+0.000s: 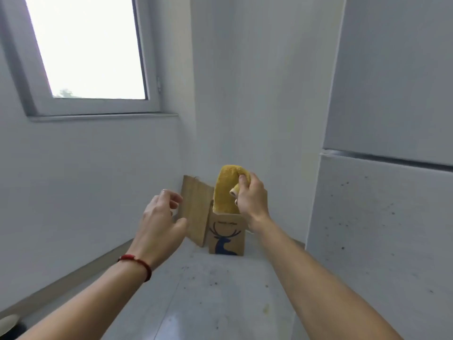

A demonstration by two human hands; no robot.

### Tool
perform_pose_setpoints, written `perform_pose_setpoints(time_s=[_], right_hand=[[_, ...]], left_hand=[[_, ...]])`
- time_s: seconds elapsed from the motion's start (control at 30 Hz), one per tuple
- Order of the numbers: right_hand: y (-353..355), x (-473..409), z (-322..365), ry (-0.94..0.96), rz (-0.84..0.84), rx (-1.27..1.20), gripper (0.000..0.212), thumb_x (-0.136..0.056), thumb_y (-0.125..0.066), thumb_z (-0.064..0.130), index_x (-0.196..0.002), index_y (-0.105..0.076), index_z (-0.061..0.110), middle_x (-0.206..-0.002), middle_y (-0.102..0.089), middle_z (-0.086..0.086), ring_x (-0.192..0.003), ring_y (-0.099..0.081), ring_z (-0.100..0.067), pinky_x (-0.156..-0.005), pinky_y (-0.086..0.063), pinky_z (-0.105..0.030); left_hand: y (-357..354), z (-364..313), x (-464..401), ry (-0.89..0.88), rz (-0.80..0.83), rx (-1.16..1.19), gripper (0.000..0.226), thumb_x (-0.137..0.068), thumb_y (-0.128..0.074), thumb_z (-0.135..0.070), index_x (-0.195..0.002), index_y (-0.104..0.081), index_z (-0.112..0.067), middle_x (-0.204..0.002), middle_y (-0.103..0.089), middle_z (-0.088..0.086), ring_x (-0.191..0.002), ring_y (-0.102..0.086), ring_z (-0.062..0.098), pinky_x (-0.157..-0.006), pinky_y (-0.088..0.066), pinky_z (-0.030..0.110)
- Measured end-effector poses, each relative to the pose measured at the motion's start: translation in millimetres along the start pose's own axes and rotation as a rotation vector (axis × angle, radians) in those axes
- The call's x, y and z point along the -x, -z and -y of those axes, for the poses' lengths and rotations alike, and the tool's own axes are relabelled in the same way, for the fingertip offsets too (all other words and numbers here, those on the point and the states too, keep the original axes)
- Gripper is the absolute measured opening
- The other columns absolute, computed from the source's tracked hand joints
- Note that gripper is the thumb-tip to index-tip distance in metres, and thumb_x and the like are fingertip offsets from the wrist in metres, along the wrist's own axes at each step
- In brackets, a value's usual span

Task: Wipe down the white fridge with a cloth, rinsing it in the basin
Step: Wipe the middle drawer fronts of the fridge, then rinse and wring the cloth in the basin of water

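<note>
My right hand (252,200) grips a yellow cloth (225,192) that hangs down into the open top of a brown paper bag (226,238) printed with a dark blue deer. The bag stands on the floor in the corner. My left hand (159,219) hovers open just left of the bag, fingers spread, a red bracelet on its wrist. The white fridge (382,204) fills the right side, its lower door speckled with dark spots. No basin is in view.
A second brown paper bag (195,209) leans against the wall behind the first. A window (85,50) sits high on the left wall. The pale tiled floor (208,303) shows dark specks. A shoe tip (8,323) shows at the bottom left.
</note>
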State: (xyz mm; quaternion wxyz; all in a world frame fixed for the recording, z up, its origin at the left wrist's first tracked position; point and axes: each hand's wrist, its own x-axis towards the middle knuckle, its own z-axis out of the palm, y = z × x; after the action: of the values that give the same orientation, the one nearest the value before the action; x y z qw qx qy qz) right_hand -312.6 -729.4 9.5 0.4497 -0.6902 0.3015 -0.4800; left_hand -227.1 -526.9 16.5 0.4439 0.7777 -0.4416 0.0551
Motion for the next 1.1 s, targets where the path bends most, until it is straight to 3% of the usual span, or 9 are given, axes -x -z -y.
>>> perform_pose_setpoints(time_s=[0.13, 0.27, 0.43, 0.53, 0.67, 0.8, 0.93, 1.03, 1.1], right_hand=[[-68, 53, -18, -0.565, 0.406, -0.709, 0.042, -0.111, -0.04, 0.035, -0.119, -0.069, 0.005, -0.113, -0.076, -0.015, -0.101, -0.074, -0.031, -0.091, -0.058, -0.05], [-129, 138, -34, -0.747, 0.672, -0.921, 0.053, -0.111, -0.034, 0.039, -0.138, -0.061, 0.003, -0.131, -0.068, -0.021, -0.122, -0.067, -0.036, -0.103, -0.053, -0.053], [-205, 245, -43, -0.849, 0.861, -1.055, 0.064, -0.112, -0.027, 0.033, -0.085, -0.073, -0.002, -0.063, -0.072, -0.015, -0.054, -0.073, -0.018, -0.044, -0.056, -0.025], [-266, 302, -57, -0.741, 0.9, -0.921, 0.041, -0.111, -0.037, 0.023, -0.122, -0.069, -0.001, -0.109, -0.076, -0.021, -0.094, -0.077, -0.03, -0.067, -0.064, -0.037], [-335, 354, -40, -0.487, 0.898, -0.682, 0.029, -0.101, -0.06, 0.002, -0.127, -0.068, 0.011, -0.112, -0.076, -0.017, -0.091, -0.076, -0.03, -0.066, -0.064, -0.042], [-405, 381, 15, -0.181, 1.02, -0.384, 0.038, -0.091, -0.077, 0.017, -0.127, -0.07, 0.028, -0.116, -0.073, 0.0, -0.09, -0.072, -0.016, -0.054, -0.054, -0.024], [-489, 413, 34, 0.102, 1.216, 0.02, 0.04, -0.088, -0.078, 0.03, -0.124, -0.068, 0.041, -0.123, -0.063, 0.014, -0.113, -0.062, -0.013, -0.095, -0.056, -0.035], [-536, 445, 4, 0.327, 1.353, 0.465, 0.03, -0.091, -0.069, 0.033, -0.121, -0.069, 0.038, -0.126, -0.06, 0.009, -0.122, -0.056, -0.016, -0.101, -0.048, -0.034], [-552, 469, -13, 0.454, 1.356, 0.706, 0.032, -0.098, -0.06, 0.041, -0.129, -0.065, 0.035, -0.134, -0.055, 0.0, -0.127, -0.053, -0.024, -0.102, -0.048, -0.042]], left_hand=[[38, 79, 37, 0.329, 0.083, 0.007, 0.038, -0.084, -0.065, -0.023, -0.121, -0.058, -0.02, -0.111, -0.062, -0.002, -0.095, -0.062, 0.01, -0.076, -0.053, 0.024], [67, 146, 92, 0.71, 0.148, 0.378, 0.033, -0.092, -0.069, -0.032, -0.119, -0.063, -0.014, -0.117, -0.065, 0.011, -0.106, -0.068, 0.03, -0.088, -0.061, 0.046], [97, 233, 163, 0.784, -0.075, 0.532, 0.031, -0.098, -0.065, -0.034, -0.119, -0.067, -0.011, -0.1, -0.073, 0.014, -0.083, -0.073, 0.028, -0.076, -0.063, 0.045], [145, 286, 201, 0.791, -0.188, 0.416, 0.024, -0.1, -0.062, -0.03, -0.114, -0.07, -0.013, -0.099, -0.072, 0.013, -0.081, -0.07, 0.03, -0.073, -0.064, 0.044], [232, 355, 234, 0.823, -0.276, 0.333, 0.023, -0.103, -0.058, -0.026, -0.117, -0.067, -0.011, -0.108, -0.07, 0.008, -0.095, -0.068, 0.025, -0.076, -0.063, 0.041], [321, 419, 266, 0.871, -0.411, 0.246, 0.021, -0.101, -0.059, -0.03, -0.12, -0.063, -0.022, -0.114, -0.071, 0.002, -0.101, -0.069, 0.021, -0.085, -0.059, 0.042], [375, 480, 313, 1.022, -0.317, 0.125, 0.021, -0.099, -0.054, -0.018, -0.119, -0.054, -0.025, -0.116, -0.067, 0.006, -0.098, -0.067, 0.024, -0.08, -0.058, 0.041], [370, 515, 347, 1.203, -0.077, -0.064, 0.051, -0.092, -0.051, -0.009, -0.138, -0.035, -0.022, -0.119, -0.06, 0.016, -0.093, -0.063, 0.029, -0.071, -0.058, 0.04], [355, 527, 360, 1.261, 0.074, -0.206, 0.085, -0.091, -0.058, -0.018, -0.157, -0.006, -0.03, -0.142, -0.044, 0.023, -0.116, -0.057, 0.038, -0.094, -0.054, 0.045]])
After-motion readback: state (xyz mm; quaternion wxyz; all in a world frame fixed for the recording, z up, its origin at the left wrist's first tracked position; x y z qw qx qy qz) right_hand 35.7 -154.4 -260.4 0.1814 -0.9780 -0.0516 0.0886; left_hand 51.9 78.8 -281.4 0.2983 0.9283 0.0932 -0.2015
